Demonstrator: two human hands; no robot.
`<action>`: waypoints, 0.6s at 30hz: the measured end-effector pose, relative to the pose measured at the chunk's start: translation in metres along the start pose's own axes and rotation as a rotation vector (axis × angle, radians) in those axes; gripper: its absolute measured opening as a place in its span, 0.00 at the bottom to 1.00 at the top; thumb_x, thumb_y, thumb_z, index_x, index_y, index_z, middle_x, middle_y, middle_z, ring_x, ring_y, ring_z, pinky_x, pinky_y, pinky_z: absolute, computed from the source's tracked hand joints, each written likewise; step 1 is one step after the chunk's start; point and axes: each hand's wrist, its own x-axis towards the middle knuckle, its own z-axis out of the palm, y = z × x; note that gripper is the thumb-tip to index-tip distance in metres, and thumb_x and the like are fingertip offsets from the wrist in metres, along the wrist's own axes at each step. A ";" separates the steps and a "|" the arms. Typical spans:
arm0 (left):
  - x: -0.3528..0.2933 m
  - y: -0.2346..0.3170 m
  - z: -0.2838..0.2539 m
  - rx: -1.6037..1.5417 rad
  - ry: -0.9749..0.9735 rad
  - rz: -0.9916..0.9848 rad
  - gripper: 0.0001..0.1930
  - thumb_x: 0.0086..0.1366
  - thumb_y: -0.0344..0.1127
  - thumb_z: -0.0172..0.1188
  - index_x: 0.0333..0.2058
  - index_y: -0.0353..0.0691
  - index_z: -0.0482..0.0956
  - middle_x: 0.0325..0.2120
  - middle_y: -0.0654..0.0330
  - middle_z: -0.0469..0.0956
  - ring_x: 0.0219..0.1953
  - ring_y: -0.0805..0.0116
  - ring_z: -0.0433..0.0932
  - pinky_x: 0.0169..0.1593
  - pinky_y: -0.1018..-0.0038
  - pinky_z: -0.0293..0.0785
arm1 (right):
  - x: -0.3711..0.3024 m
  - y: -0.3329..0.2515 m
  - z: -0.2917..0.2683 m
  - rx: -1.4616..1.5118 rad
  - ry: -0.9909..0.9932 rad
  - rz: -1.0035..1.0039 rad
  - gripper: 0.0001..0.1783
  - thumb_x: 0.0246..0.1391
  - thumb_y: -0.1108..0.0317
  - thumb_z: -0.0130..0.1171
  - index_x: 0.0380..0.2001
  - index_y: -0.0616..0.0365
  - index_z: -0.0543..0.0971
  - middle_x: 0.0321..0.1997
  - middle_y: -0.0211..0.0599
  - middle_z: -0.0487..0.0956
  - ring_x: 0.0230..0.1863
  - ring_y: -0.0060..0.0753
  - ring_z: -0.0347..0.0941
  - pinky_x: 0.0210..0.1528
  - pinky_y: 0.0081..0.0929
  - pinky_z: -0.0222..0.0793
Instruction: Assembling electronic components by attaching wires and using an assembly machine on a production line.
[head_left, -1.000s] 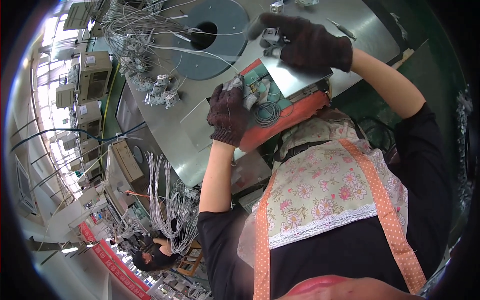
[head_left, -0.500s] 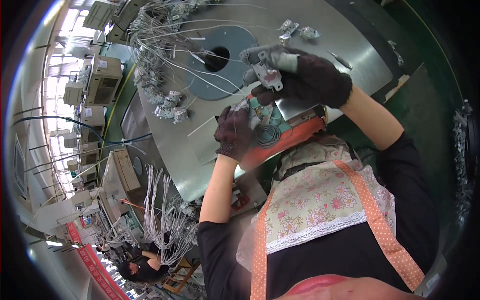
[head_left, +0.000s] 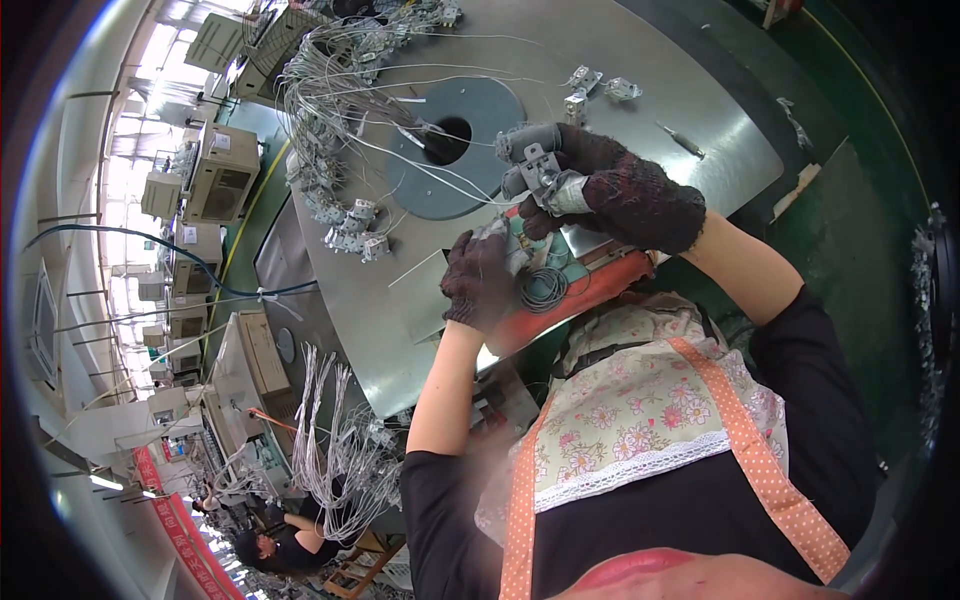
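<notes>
The small metal bracket (head_left: pixel 541 172), long axis running upper left to lower right, sits clamped in the gloved right hand (head_left: pixel 610 190) at upper centre, above the left hand (head_left: pixel 480 280) pinching thin wires (head_left: pixel 540 288), the grey table (head_left: pixel 700 110) bare beyond.

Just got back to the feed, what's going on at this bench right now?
A person in dark work gloves stands at a grey metal table. The right hand holds up a small metal bracket with thin wires trailing from it. The left hand rests lower, beside a coil of wire. More wired parts lie piled across the table.
</notes>
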 end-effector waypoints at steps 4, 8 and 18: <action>-0.001 -0.001 0.002 0.028 -0.036 -0.035 0.24 0.62 0.51 0.64 0.52 0.43 0.79 0.41 0.48 0.83 0.48 0.43 0.80 0.60 0.51 0.71 | 0.001 0.003 0.002 -0.030 0.051 0.024 0.31 0.59 0.73 0.61 0.66 0.57 0.69 0.53 0.30 0.76 0.55 0.25 0.74 0.63 0.33 0.73; 0.001 0.006 -0.004 0.044 -0.035 -0.089 0.24 0.61 0.53 0.66 0.48 0.42 0.81 0.42 0.48 0.84 0.51 0.41 0.79 0.60 0.50 0.71 | 0.002 0.013 -0.005 -0.048 0.048 0.016 0.32 0.57 0.74 0.61 0.66 0.57 0.69 0.53 0.31 0.76 0.56 0.26 0.73 0.63 0.33 0.73; 0.004 0.009 -0.007 0.048 -0.039 -0.073 0.25 0.58 0.53 0.68 0.45 0.39 0.81 0.43 0.48 0.84 0.51 0.42 0.80 0.60 0.50 0.70 | -0.003 0.016 -0.005 0.117 0.045 -0.011 0.34 0.56 0.74 0.60 0.67 0.57 0.68 0.55 0.39 0.76 0.56 0.33 0.76 0.61 0.39 0.76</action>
